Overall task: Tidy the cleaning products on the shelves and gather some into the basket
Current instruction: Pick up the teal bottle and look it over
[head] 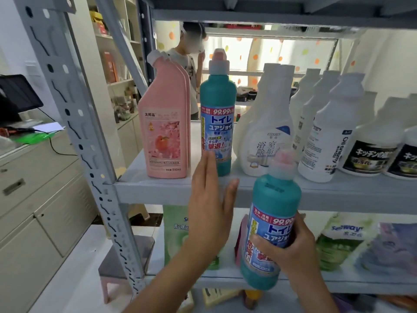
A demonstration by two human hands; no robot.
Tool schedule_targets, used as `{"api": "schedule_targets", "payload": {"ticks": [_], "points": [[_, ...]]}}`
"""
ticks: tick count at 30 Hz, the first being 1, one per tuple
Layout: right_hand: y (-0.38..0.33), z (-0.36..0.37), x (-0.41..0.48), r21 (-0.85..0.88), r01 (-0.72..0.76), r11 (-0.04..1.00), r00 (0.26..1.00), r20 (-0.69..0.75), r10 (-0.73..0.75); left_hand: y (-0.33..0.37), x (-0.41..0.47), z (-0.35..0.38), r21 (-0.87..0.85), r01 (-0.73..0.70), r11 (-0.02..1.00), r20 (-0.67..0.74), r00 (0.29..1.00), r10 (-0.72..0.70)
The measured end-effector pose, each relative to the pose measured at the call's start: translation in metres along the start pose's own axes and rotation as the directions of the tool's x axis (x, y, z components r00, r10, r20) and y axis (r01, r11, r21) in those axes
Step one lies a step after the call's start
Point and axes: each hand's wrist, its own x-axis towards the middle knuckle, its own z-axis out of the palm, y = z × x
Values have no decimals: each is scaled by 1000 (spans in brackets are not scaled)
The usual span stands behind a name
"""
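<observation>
— While your right hand (293, 254) grips the tilted bottle (274, 199) before the shelf (158, 190), where's your left hand (209, 199)?
— Spread flat, fingers straight, at the upright bottle's (217, 98) base; pink bottles (163, 132) beside it.

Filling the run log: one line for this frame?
left hand: open, by shelf bottle | right hand: holds teal bottle | basket: not in view

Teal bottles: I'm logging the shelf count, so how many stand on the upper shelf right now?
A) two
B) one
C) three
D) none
B: one teal bottle stands on the shelf beside the pink bottles, while the other teal bottle is gripped by the right hand in front of the shelf edge.
</observation>
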Motion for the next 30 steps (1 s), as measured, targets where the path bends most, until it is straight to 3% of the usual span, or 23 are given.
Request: {"api": "schedule_targets", "payload": {"ticks": [2, 4, 6, 9, 10, 12, 16, 18, 20, 21, 24, 27, 30], "points": [[5, -3, -8, 37, -42, 998, 991, 127, 37, 16, -11, -13, -402, 4, 916, 115, 992, 47], [11, -6, -17, 66, -90, 994, 944, 323, 64, 27, 2, -26, -706, 279, 651, 448, 888, 106], [13, -4, -28, 184, -167, 969, 865, 498, 55, 27, 16, -33, -750, 472, 464, 635, 711, 302], [11, 5, -47, 311, -242, 919, 765, 643, -17, 21, 17, -29, -693, 674, 256, 696, 534, 480], [17, 8, -51, 333, -260, 906, 744, 667, -32, 21, 13, -27, -656, 717, 234, 725, 513, 460], [26, 17, -59, 290, -334, 897, 770, 633, 82, 22, 7, -22, -605, 749, 269, 788, 516, 336], [37, 27, -73, 219, -443, 870, 852, 404, 332, 18, -3, -17, -547, 681, 487, 796, 603, 50], [33, 33, -78, 65, -445, 893, 873, 254, 416, 7, -11, -12, -500, 625, 599, 734, 673, -89], [31, 44, -84, -121, -446, 887, 881, 116, 458, -6, -20, -5, -452, 616, 645, 662, 716, -220], [31, 49, -86, -187, -437, 880, 888, 68, 455, -12, -24, -2, -439, 652, 618, 656, 703, -276], [37, 57, -91, -228, -442, 867, 887, 30, 460, -25, -27, 7, -419, 801, 427, 736, 575, -358], [45, 37, -92, 69, -534, 842, 837, 184, 516, -33, -19, 13, -405, 863, 303, 785, 498, -369], [49, 14, -105, 326, -689, 648, 714, 461, 527, -42, -18, 19, -357, 930, 91, 836, 362, -412]]}}
